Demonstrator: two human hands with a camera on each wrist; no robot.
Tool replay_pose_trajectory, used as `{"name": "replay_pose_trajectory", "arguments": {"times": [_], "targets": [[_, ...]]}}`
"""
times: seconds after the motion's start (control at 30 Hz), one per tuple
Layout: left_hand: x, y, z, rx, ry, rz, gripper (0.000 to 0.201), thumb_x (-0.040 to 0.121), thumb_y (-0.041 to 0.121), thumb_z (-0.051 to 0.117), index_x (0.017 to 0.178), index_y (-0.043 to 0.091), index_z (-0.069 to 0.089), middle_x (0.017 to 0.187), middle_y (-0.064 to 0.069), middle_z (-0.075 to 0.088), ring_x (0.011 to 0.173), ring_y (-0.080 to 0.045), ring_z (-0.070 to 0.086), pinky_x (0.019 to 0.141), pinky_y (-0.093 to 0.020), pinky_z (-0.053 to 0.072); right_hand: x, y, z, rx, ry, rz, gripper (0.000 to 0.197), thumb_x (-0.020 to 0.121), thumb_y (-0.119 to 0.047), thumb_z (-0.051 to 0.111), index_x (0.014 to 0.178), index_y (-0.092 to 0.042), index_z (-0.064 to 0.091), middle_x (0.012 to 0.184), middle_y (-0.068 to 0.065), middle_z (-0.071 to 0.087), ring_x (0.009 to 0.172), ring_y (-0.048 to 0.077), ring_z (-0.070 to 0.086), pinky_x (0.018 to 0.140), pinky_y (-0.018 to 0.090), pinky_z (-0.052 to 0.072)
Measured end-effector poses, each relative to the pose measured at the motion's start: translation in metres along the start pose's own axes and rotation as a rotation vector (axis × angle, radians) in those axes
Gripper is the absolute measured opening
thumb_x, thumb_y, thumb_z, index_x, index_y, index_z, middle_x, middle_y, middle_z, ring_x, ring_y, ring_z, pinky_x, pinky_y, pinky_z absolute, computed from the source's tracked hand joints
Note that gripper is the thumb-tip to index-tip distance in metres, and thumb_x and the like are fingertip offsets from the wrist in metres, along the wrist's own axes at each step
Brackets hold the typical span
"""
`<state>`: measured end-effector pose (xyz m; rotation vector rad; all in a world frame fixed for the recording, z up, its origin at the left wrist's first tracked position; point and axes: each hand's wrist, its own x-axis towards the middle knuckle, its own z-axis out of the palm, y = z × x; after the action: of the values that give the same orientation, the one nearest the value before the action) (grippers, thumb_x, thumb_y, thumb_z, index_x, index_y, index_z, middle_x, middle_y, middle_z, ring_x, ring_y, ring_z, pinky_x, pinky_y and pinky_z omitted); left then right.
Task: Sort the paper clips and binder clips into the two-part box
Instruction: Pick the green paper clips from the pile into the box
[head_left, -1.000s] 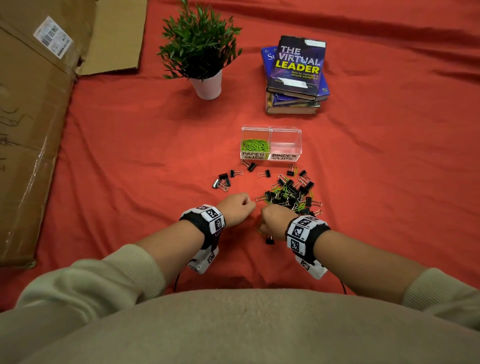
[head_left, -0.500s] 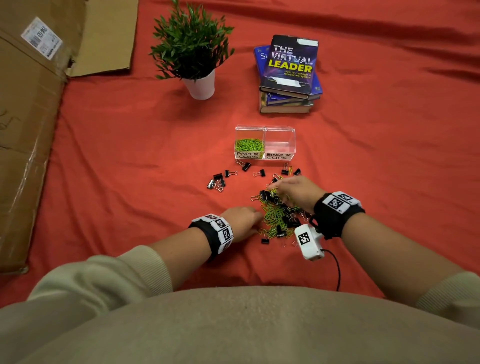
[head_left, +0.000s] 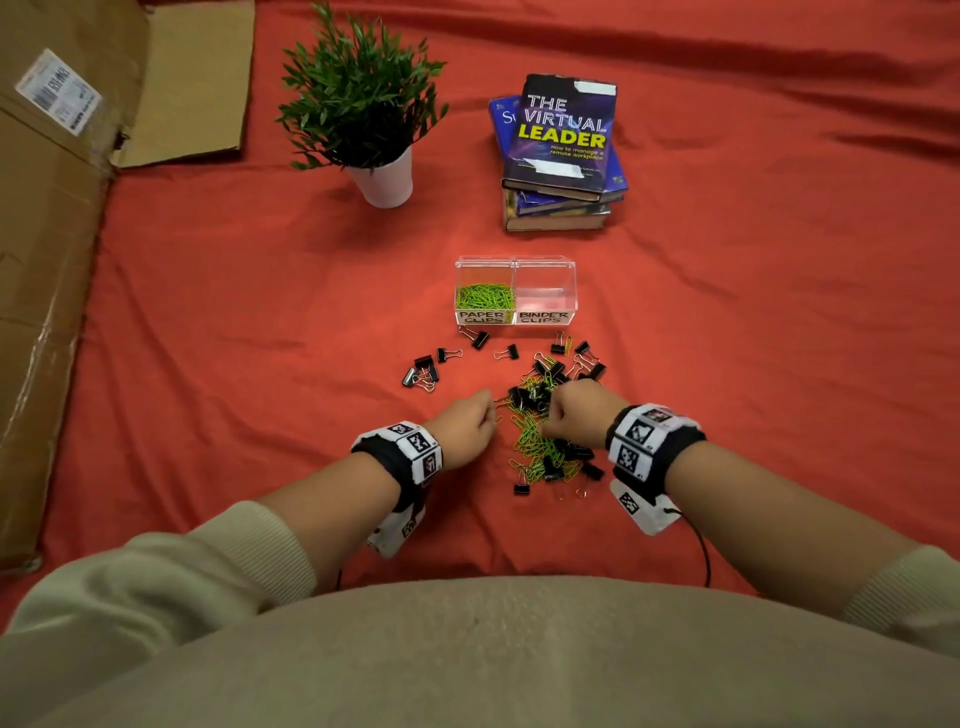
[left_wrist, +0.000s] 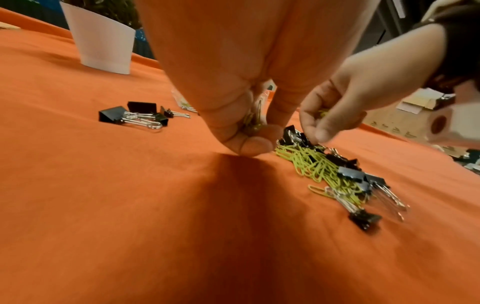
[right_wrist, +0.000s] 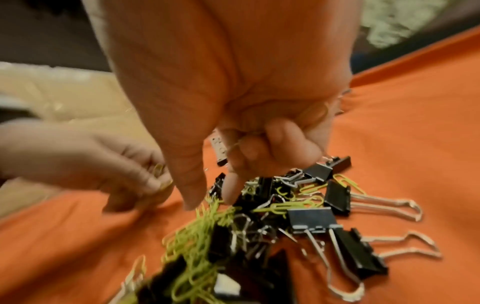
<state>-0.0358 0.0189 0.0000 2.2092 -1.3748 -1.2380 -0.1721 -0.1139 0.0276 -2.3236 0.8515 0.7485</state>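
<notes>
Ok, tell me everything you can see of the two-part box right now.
The two-part box is small, of clear plastic, open-topped, and stands upright on the red cloth beyond the mixed pile of clips, in front of the stack of books. A middle wall splits it. The left half, labelled PAPER CLIPS, holds green paper clips; the right half, labelled BINDER CLIPS, looks empty. Neither hand touches it. A few black binder clips lie just before its labelled front.

both hands (head_left: 465, 426) (head_left: 576, 410) low, fingers curled, pinching.
</notes>
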Motion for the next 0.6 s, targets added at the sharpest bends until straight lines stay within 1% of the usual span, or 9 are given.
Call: {"name": "replay_pose_trajectory", "arguments": {"times": [0.07,0.1,0.17,0.2,0.3,0.37,0.43,0.53,0.6], "targets": [[0.003,0.002,-0.004,-0.046,0.009,-0.016,0.007,0.095,0.010,0.043,0.091,0.016,0.043,0.082,-0.001,0.053,0.078,-0.019,0.047,0.062,-0.027,0.035,-0.002,-0.004,0.005,-0.241,0.010,0.003,0.040,0.085,-0.043,0.062,0.064,-0.012,0.047,0.062,0.001,0.050,0.056,0.018,0.050,0.052,0.028,0.044],[0.005,0.003,-0.006,-0.061,0.012,-0.022,0.007,0.095,0.009,0.043,0.092,0.016,0.043,0.076,0.003,0.049,0.076,-0.018,0.045,0.056,-0.025,0.033,-0.003,-0.007,0.006,-0.304,0.018,0.002,0.037,0.086,-0.043,0.061,0.071,-0.011,0.051,0.068,0.002,0.053,0.061,0.019,0.052,0.054,0.029,0.045],[0.008,0.004,-0.005,-0.105,0.020,-0.034,0.008,0.095,0.009,0.044,0.094,0.017,0.044,0.070,0.007,0.044,0.071,-0.017,0.043,0.052,-0.020,0.031,-0.005,-0.012,0.009,-0.335,0.014,0.000,0.031,0.088,-0.039,0.060,0.088,-0.008,0.055,0.082,0.004,0.057,0.076,0.024,0.057,0.062,0.033,0.047],[0.009,0.005,-0.005,-0.128,0.021,-0.041,0.009,0.095,0.009,0.044,0.096,0.017,0.046,0.070,0.007,0.045,0.067,-0.015,0.043,0.052,-0.021,0.031,-0.005,-0.014,0.010,-0.315,0.009,0.001,0.027,0.089,-0.035,0.059,0.087,-0.008,0.055,0.082,0.005,0.057,0.080,0.026,0.059,0.065,0.034,0.047],[0.013,0.006,0.000,-0.186,0.020,-0.050,0.025,0.095,0.006,0.040,0.111,0.018,0.055,0.081,0.002,0.055,0.065,-0.015,0.047,0.059,-0.026,0.039,0.001,-0.011,0.015,-0.187,-0.001,0.011,0.028,0.089,-0.020,0.054,0.064,-0.015,0.043,0.065,0.001,0.047,0.072,0.027,0.056,0.063,0.033,0.047],[0.015,0.011,0.003,-0.186,0.007,-0.050,0.031,0.093,0.002,0.038,0.113,0.016,0.058,0.088,-0.003,0.060,0.071,-0.017,0.050,0.063,-0.026,0.039,0.004,-0.005,0.013,-0.067,-0.015,0.006,0.019,0.087,-0.013,0.050,0.068,-0.013,0.050,0.067,0.004,0.053,0.068,0.025,0.057,0.063,0.033,0.049],[0.016,0.017,0.005,-0.157,-0.001,-0.042,0.030,0.091,0.000,0.037,0.108,0.011,0.059,0.097,-0.005,0.064,0.077,-0.016,0.051,0.068,-0.024,0.038,0.002,0.002,0.009,0.075,-0.001,-0.031,0.013,0.087,-0.012,0.051,0.075,-0.011,0.055,0.072,0.006,0.058,0.061,0.018,0.055,0.057,0.029,0.047],[0.018,0.026,0.008,-0.036,-0.005,0.021,0.023,0.093,0.005,0.037,0.105,0.007,0.056,0.105,-0.012,0.062,0.085,-0.021,0.054,0.075,-0.030,0.043,-0.004,0.010,-0.002,0.294,-0.011,-0.015,0.010,0.089,-0.019,0.058,0.083,-0.012,0.058,0.066,-0.002,0.054,0.048,0.007,0.043,0.043,0.017,0.035],[0.020,0.027,0.011,0.087,-0.008,0.094,0.020,0.093,0.010,0.039,0.107,0.008,0.055,0.108,-0.012,0.058,0.096,-0.026,0.056,0.083,-0.034,0.044,-0.004,0.016,-0.008,0.412,-0.026,0.020,0.012,0.089,-0.024,0.060,0.084,-0.014,0.060,0.061,-0.006,0.051,0.045,0.007,0.040,0.039,0.016,0.034]]}}
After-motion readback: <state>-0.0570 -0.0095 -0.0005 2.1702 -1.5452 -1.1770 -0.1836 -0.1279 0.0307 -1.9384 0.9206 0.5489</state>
